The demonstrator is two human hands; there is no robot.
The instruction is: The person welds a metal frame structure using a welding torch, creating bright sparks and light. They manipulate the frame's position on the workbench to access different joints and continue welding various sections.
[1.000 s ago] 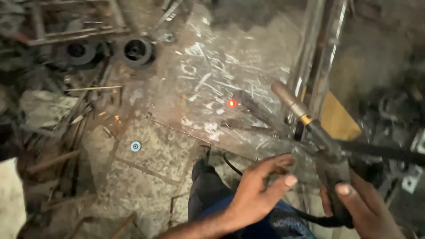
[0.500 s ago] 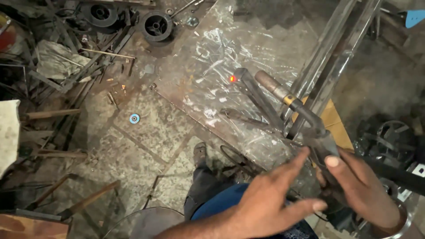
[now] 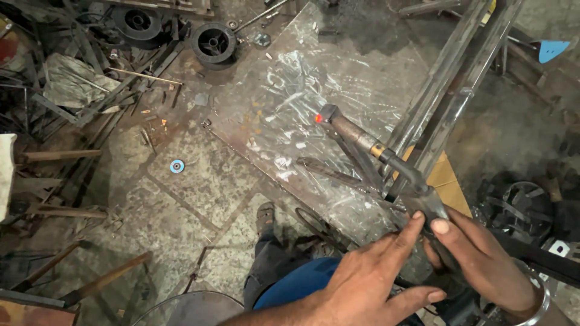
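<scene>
My right hand (image 3: 480, 259) grips the dark handle of a welding torch (image 3: 386, 160). Its nozzle points up and left, with a glowing red tip (image 3: 318, 118) over a scratched steel plate (image 3: 302, 90) on the floor. My left hand (image 3: 371, 284) reaches across with fingers spread, its fingertips touching the torch handle beside my right thumb. A thin metal rod (image 3: 329, 172) lies on the plate under the torch. My blue trouser leg (image 3: 296, 281) and sandalled foot (image 3: 264, 214) show below.
A long steel frame of parallel bars (image 3: 450, 78) runs diagonally at the right. Two black wire spools (image 3: 212, 42) sit at the top left among scrap bars and rods (image 3: 66, 154). A small blue disc (image 3: 176, 166) lies on the stone floor.
The view has shifted, and the torch now lies lower and more to the right. My left hand has moved from open beside the torch to touching its handle.
</scene>
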